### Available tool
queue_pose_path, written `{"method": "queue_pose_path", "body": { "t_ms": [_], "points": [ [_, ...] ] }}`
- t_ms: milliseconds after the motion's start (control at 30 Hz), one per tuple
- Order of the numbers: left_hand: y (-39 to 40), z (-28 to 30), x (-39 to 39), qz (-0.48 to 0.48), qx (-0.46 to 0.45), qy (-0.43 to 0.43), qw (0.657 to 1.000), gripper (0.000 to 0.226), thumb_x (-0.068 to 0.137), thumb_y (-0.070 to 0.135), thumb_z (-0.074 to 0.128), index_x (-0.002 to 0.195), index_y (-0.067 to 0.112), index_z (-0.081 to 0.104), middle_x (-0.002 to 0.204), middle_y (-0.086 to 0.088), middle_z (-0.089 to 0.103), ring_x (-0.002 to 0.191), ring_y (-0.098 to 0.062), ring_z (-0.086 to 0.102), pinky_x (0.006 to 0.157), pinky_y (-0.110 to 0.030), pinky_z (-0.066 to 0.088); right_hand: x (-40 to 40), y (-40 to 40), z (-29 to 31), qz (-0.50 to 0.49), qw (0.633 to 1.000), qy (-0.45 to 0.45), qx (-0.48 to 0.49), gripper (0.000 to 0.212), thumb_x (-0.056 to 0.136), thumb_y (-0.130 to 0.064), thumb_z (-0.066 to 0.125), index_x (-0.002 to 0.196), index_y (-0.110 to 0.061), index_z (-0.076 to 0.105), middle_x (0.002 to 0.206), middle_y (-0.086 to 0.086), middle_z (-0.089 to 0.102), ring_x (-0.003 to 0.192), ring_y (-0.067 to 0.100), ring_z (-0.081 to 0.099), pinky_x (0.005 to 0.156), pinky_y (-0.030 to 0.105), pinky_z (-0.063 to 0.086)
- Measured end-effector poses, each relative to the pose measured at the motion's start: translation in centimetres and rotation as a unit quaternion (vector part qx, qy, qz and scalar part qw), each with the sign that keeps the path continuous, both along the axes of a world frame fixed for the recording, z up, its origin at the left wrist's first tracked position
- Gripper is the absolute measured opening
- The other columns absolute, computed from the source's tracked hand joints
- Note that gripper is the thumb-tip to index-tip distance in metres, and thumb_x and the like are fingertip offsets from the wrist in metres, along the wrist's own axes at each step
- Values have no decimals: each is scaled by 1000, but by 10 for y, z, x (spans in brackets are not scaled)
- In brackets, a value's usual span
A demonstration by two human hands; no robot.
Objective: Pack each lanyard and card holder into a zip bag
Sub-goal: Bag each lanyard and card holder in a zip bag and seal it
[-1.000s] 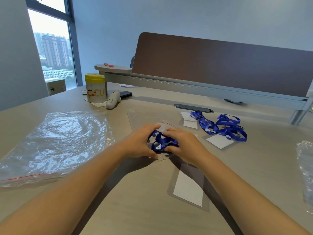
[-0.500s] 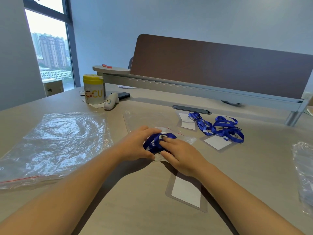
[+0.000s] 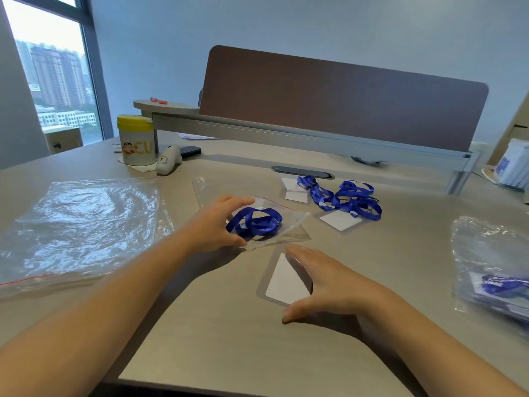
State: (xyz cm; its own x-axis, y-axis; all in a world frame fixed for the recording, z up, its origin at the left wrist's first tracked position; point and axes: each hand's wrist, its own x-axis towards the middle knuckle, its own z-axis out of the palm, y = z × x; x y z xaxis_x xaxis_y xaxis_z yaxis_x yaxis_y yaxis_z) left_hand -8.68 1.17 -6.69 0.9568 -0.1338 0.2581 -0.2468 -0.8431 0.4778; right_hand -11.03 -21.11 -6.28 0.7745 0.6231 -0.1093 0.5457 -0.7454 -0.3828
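A coiled blue lanyard (image 3: 255, 222) lies inside a small clear zip bag (image 3: 294, 224) at the table's middle. My left hand (image 3: 213, 224) grips the bag's left edge, fingers curled around it. Below it a clear card holder with a white card (image 3: 282, 279) lies flat on the table. My right hand (image 3: 323, 285) hovers spread over the holder's right side, fingers apart, thumb near its lower corner. Whether it touches the holder is unclear.
More blue lanyards with card holders (image 3: 343, 199) lie tangled behind. A large clear bag (image 3: 83, 227) is spread at the left; packed bags (image 3: 492, 270) lie at the right edge. A yellow-lidded canister (image 3: 136, 141) and a white gadget (image 3: 169, 163) stand at back left.
My right hand has let go of the lanyard and drawn back toward me, over the card holder. The lanyard now sits inside the zip bag, held by my left hand alone.
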Motion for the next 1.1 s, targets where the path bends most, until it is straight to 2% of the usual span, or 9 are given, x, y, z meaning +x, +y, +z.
{"method": "queue_pose_path", "body": {
  "t_ms": [200, 367, 467, 567, 667, 767, 933, 1033, 1100],
  "points": [
    [5, -2, -5, -2, -11, -15, 1000, 72, 74, 22, 74, 136, 27, 37, 138, -3, 43, 102, -11, 52, 84, -18, 42, 0, 2, 1, -19, 1000, -5, 17, 87, 69, -44, 72, 140, -30, 24, 147, -9, 33, 129, 14, 36, 104, 32, 38],
    [2, -2, -8, -3, -22, -18, 1000, 79, 74, 18, 73, 140, 25, 29, 140, -4, 41, 101, -8, 47, 85, -18, 40, -2, 2, 2, 18, 994, -109, 18, 57, 77, -35, 64, 130, -23, 43, 130, -2, 51, 109, 12, 49, 90, 21, 45],
    [-1, -1, -7, -6, -43, -11, 999, 84, 73, 15, 74, 141, 24, 26, 139, -5, 43, 102, -8, 47, 89, -21, 42, 0, -4, 1, 24, 986, -150, 71, 39, 83, -25, 59, 121, -19, 54, 121, 2, 60, 100, 12, 54, 83, 18, 47],
    [-4, -1, -4, -7, -55, -8, 998, 84, 73, 13, 74, 141, 22, 25, 139, -6, 44, 111, -15, 51, 93, -25, 44, 5, -11, 2, 9, 964, -223, 144, 26, 85, -16, 53, 109, -14, 63, 108, 3, 67, 90, 8, 54, 72, 12, 43],
    [-5, -1, -1, -11, -61, -7, 998, 86, 72, 13, 75, 141, 21, 25, 138, -6, 45, 109, -14, 49, 90, -22, 42, 19, -15, 2, 7, 914, -353, 202, 30, 74, -21, 46, 85, -8, 71, 79, 9, 69, 77, 14, 57, 62, 22, 45],
    [-4, -3, 2, -9, -69, -3, 998, 89, 70, 13, 76, 142, 22, 24, 139, -7, 44, 115, -18, 50, 90, -22, 43, 27, -20, 0, -27, 873, -406, 269, 27, 71, -18, 47, 81, -9, 71, 72, 8, 66, 76, 9, 45, 68, 21, 32],
    [-5, 1, 3, -11, -67, -2, 998, 89, 71, 13, 75, 142, 23, 23, 139, -5, 43, 110, -13, 47, 92, -25, 44, 29, -21, 1, 12, 838, -448, 312, 21, 75, -18, 53, 93, -27, 59, 76, 2, 70, 81, 8, 50, 72, 29, 38],
    [-4, 0, 4, -14, -65, 4, 998, 90, 70, 13, 76, 142, 23, 23, 140, -5, 43, 117, -18, 49, 95, -28, 45, 34, -18, -3, 32, 833, -469, 292, 19, 76, -18, 54, 88, -20, 67, 75, 4, 72, 82, 10, 52, 73, 33, 46],
    [-4, 0, 4, -16, -65, 5, 998, 90, 70, 14, 76, 142, 24, 23, 141, -5, 43, 121, -21, 48, 95, -29, 46, 36, -14, -4, 36, 833, -480, 274, 21, 77, -17, 53, 85, -10, 71, 75, 6, 73, 83, 11, 52, 75, 28, 44]
  ]
}}
